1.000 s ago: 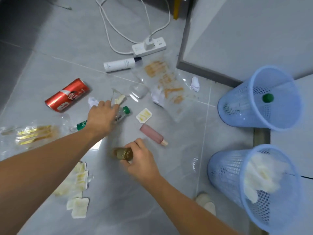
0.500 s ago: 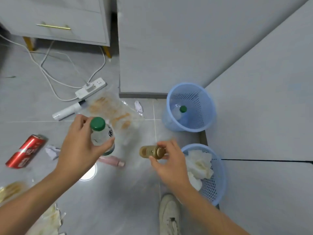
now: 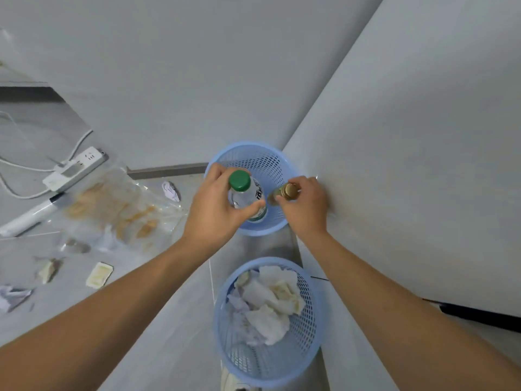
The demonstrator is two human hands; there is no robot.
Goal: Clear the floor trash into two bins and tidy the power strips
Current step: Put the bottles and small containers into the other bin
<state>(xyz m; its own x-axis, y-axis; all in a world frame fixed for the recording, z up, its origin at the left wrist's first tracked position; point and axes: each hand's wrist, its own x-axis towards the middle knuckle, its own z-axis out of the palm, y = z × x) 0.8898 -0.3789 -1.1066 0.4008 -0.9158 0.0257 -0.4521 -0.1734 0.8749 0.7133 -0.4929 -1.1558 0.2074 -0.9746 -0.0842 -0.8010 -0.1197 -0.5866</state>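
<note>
Now both hands are up off the floor and over the far bin [image 3: 255, 156]. Left hand [image 3: 214, 210] grips the green-capped bottle [image 3: 245, 193]; right hand [image 3: 306, 204] pinches the small gold-capped bottle [image 3: 286, 191]. Drop looks imminent. Near bin [image 3: 311, 323] holds tissues; wrappers, power strip [image 3: 74, 169] remain.

A clear plastic bottle [image 3: 247, 199] with green cap, upright, and a small gold-capped bottle [image 3: 286, 193] at its 3 o'clock, tilted, both above the far blue mesh bin [image 3: 253, 153]; the near blue bin [image 3: 310, 320] at 6 o'clock holds crumpled tissue; white power strip [image 3: 74, 170] at 9 o'clock
</note>
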